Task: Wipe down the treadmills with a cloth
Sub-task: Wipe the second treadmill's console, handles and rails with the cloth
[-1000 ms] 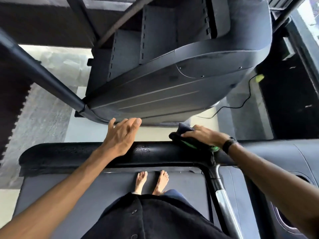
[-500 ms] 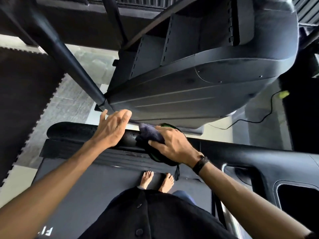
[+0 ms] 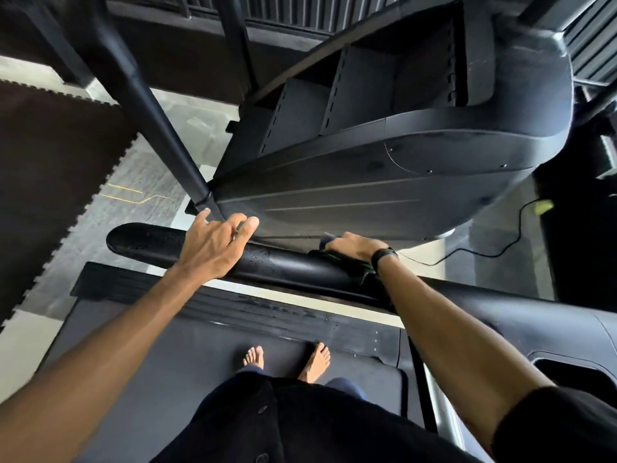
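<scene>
Gym floor, dark treadmill belt (image 3: pixel 160 359) underfoot | left hand (image 3: pixel 213 245) loose and holding nothing, resting on rounded black padded handlebar (image 3: pixel 287 265), probably for balance | right hand (image 3: pixel 354 247) beside it grips dark green-edged cloth (image 3: pixel 337 259) against that bar, likely wiping | beyond both: black moulded console underside (image 3: pixel 384 182).

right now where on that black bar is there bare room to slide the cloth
Free: the bar between the left hand and right hand, and its rounded end left of the left hand. Crowded: under the right hand, where the cloth sits.
</scene>
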The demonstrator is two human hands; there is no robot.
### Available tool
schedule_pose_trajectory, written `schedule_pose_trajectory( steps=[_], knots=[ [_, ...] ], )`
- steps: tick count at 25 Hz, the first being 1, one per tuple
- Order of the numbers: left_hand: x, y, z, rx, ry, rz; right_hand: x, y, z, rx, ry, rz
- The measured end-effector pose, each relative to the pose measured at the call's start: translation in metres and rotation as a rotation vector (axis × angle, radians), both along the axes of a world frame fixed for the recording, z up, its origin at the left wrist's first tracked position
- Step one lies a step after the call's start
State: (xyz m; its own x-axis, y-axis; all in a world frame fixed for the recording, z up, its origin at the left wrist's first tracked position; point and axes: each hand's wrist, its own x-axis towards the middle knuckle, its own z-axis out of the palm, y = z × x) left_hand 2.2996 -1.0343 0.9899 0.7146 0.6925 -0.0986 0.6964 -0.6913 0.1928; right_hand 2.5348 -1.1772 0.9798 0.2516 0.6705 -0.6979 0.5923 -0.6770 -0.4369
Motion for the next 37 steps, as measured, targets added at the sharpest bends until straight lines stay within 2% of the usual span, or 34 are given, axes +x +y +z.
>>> schedule_pose_trajectory(
  steps=[2,5,8,11,13,15,18,20,23,27,29,30,34,37],
  knots=[
    [-0.002,0.004,0.0,-0.011,-0.009,-0.001,-0.039,0.012,0.008,0.121,-0.056,-0.083],
    [0.001,0.014,0.006,0.022,0.0,-0.051,-0.089,-0.003,0.026,0.385,-0.316,-0.045],
    [0.004,0.029,0.008,-0.012,-0.026,-0.147,-0.095,-0.044,0.038,0.523,-0.429,-0.052],
    [-0.01,0.037,0.005,-0.1,-0.089,-0.181,-0.072,-0.064,0.054,0.303,-0.455,-0.231],
    [-0.028,0.048,0.008,-0.092,-0.157,-0.127,-0.051,-0.049,0.055,0.12,-0.328,-0.314],
    [-0.052,0.068,0.011,-0.091,-0.187,-0.067,-0.032,-0.019,0.048,-0.012,-0.183,-0.299],
    [-0.074,0.097,0.014,-0.115,-0.137,-0.04,-0.035,0.028,0.018,-0.208,-0.153,-0.138],
    [-0.081,0.108,0.01,-0.135,-0.093,-0.054,-0.063,0.058,0.012,-0.2,-0.18,-0.137],
    [-0.085,0.123,0.002,-0.134,-0.093,-0.118,-0.11,0.081,0.01,-0.024,-0.288,-0.28],
    [-0.082,0.127,-0.012,-0.153,-0.114,-0.189,-0.156,0.049,0.024,0.235,-0.505,-0.299],
    [-0.083,0.128,-0.016,-0.116,-0.183,-0.205,-0.163,0.027,0.032,0.38,-0.539,-0.31],
    [-0.084,0.128,-0.018,-0.086,-0.22,-0.204,-0.162,0.02,0.036,0.388,-0.542,-0.327],
    [-0.085,0.127,-0.02,0.027,-0.341,-0.165,-0.114,0.034,0.033,0.054,-0.39,-0.426],
    [-0.087,0.125,-0.015,0.112,-0.444,-0.136,-0.073,0.068,-0.003,-0.141,-0.174,-0.269]
  ],
)
